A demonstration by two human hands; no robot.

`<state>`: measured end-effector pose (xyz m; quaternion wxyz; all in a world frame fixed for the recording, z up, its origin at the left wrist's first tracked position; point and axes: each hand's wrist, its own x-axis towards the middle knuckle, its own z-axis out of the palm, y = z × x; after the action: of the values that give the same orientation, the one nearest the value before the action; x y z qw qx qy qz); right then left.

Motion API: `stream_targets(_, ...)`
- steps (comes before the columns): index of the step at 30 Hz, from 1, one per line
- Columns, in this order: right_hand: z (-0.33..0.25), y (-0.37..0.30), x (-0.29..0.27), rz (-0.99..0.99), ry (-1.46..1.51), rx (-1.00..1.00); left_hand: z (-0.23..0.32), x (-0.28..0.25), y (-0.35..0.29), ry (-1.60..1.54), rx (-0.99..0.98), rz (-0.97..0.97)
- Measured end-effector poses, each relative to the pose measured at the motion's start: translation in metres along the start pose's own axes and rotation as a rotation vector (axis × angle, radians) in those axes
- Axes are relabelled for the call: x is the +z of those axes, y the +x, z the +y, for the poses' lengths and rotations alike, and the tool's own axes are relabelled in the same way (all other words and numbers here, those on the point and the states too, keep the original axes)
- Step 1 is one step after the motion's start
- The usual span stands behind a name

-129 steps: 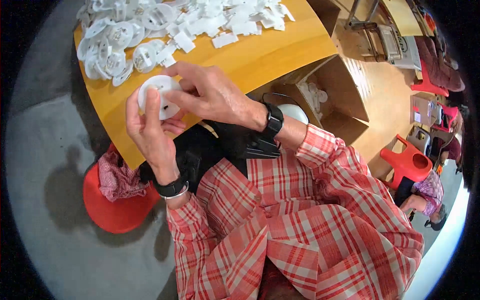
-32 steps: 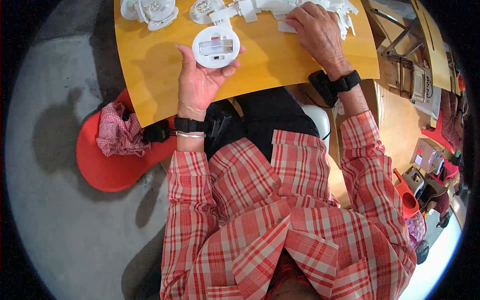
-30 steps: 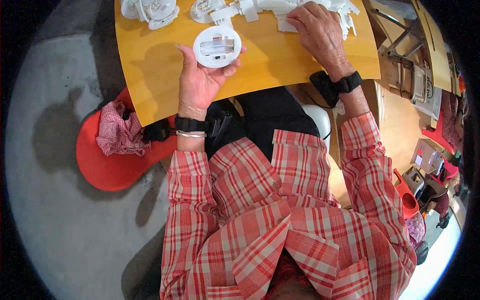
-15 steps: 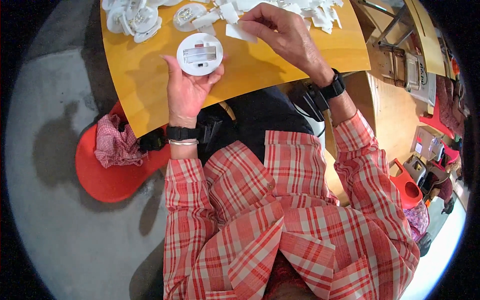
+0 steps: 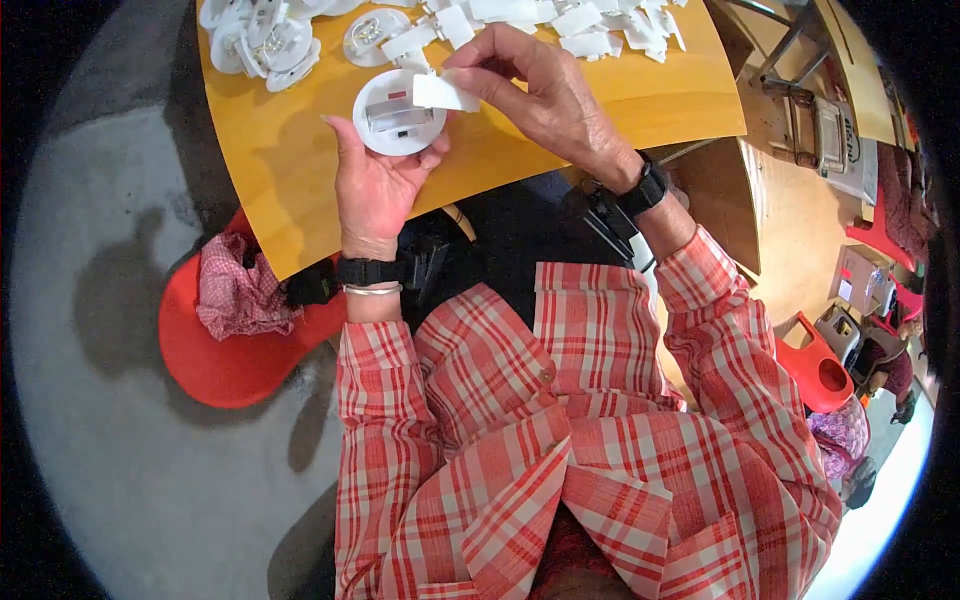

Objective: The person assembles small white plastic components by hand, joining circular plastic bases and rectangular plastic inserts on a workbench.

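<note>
In my left hand (image 5: 378, 192) I hold a round white plastic light unit (image 5: 388, 118), its battery compartment facing up, fingers wrapped about its edge. A small black switch and a red mark show beside the compartment. Pinched in my right hand (image 5: 548, 105) is a white rectangular battery cover (image 5: 440, 93). The cover overlaps the unit's upper right side, over one end of the compartment. Whether it touches the unit I cannot tell. Both hands are above the near part of the yellow table (image 5: 640, 100).
White round units (image 5: 270, 42) lie heaped at the table's far left, and one more unit (image 5: 374, 36) beside them. Several loose white covers (image 5: 585, 20) spread along the far side. A red stool (image 5: 215, 365) bearing a pink cloth (image 5: 240, 288) stands left. A cardboard box (image 5: 715, 205) is at the right.
My right hand has brought the battery cover left and down, from beside the unit to over its right side. My left hand has kept the unit nearly in place.
</note>
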<state>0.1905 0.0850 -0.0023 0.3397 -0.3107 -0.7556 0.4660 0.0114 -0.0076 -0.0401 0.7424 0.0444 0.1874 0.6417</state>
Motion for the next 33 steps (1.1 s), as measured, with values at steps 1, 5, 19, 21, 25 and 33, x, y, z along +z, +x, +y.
stream_targets(1,0.001,0.0,0.002,0.001,0.002,0.001,0.0,0.002,0.0,-0.007,0.018,0.038)
stream_targets(5,0.004,0.0,0.009,0.09,0.102,-0.049,-0.001,0.004,0.001,0.012,0.018,0.072)
stream_targets(19,0.02,-0.003,0.0,-0.082,0.393,0.012,0.004,-0.011,0.005,-0.082,-0.077,-0.196)
stream_targets(21,0.021,-0.003,0.001,-0.072,0.346,-0.04,0.004,-0.008,0.005,-0.036,-0.064,-0.205)
stream_targets(25,0.027,-0.007,0.001,-0.129,0.353,-0.021,0.001,0.002,0.004,-0.064,-0.017,-0.1)
stream_targets(33,0.009,-0.015,-0.011,-0.212,0.323,0.185,0.002,-0.005,0.004,-0.18,-0.023,-0.104)
